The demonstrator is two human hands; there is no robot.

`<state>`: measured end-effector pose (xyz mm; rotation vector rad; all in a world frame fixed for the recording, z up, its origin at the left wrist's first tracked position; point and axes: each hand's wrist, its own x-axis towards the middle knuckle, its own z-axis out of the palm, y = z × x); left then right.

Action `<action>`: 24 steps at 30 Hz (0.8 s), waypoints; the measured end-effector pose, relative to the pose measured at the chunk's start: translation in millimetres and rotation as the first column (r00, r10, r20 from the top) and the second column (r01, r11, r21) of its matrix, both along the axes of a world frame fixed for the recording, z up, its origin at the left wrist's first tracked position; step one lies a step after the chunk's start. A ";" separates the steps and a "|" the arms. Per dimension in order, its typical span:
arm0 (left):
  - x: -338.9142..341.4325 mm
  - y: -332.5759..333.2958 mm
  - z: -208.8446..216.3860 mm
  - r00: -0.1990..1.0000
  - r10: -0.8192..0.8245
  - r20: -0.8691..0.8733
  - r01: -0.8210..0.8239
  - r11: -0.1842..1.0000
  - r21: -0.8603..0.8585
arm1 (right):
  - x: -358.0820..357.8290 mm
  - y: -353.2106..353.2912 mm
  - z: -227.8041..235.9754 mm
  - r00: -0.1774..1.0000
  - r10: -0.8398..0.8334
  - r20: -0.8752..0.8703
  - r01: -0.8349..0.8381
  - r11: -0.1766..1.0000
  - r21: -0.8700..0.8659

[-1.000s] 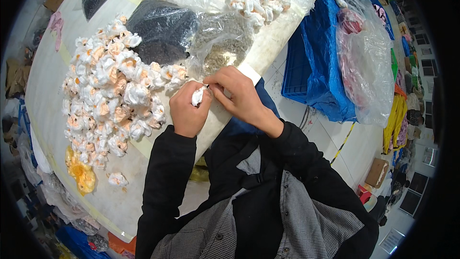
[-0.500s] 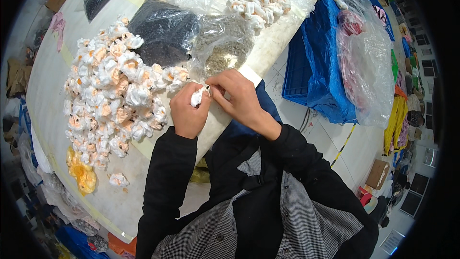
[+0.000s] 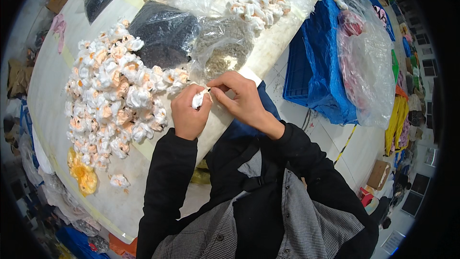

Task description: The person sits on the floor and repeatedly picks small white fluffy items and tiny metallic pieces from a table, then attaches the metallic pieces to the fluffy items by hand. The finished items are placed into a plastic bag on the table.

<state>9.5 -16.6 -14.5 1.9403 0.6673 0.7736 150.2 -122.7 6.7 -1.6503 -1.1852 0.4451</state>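
My left hand (image 3: 190, 112) is closed around a white fabric flower (image 3: 198, 100), its soft petals showing between thumb and fingers. Close against it, my right hand (image 3: 242, 98) pinches with thumb and forefinger at a small dark piece (image 3: 209, 89) on the flower's upper side. Whether that piece is fixed to the flower, I cannot tell. Left of my hands lies a large heap of white and peach fabric flowers (image 3: 115, 91), several with dark tips. Beyond my hands rest a clear bag of black bits (image 3: 163, 31) and an open clear bag of small brassy pieces (image 3: 223, 57).
A yellow flower (image 3: 82, 172) and one loose pale flower (image 3: 119, 181) lie at the table's near left. More flowers (image 3: 258, 7) sit in clear plastic at the far side. Right of the table (image 3: 268, 43) stands a blue crate (image 3: 295, 79) with blue sheeting.
My hands stay together at the flower, with only a slight shift of the fingertips. The small dark piece sits a little lower in the picture; nothing else visibly moves.
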 end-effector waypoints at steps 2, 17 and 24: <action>-0.5 0.4 4.6 0.999 -0.016 -0.031 0.015 1.000 -0.018 | 2.0 -0.1 -0.8 0.993 0.004 0.117 -0.008 0.999 0.036; -0.4 1.5 6.1 0.999 -0.046 0.002 0.046 0.999 -0.003 | 3.7 -0.3 -1.7 0.951 0.059 0.303 -0.090 0.992 0.090; -0.7 0.2 4.2 0.998 -0.064 -0.017 0.064 0.998 0.009 | 1.6 -4.5 -2.6 0.914 0.057 0.401 -0.101 0.991 0.091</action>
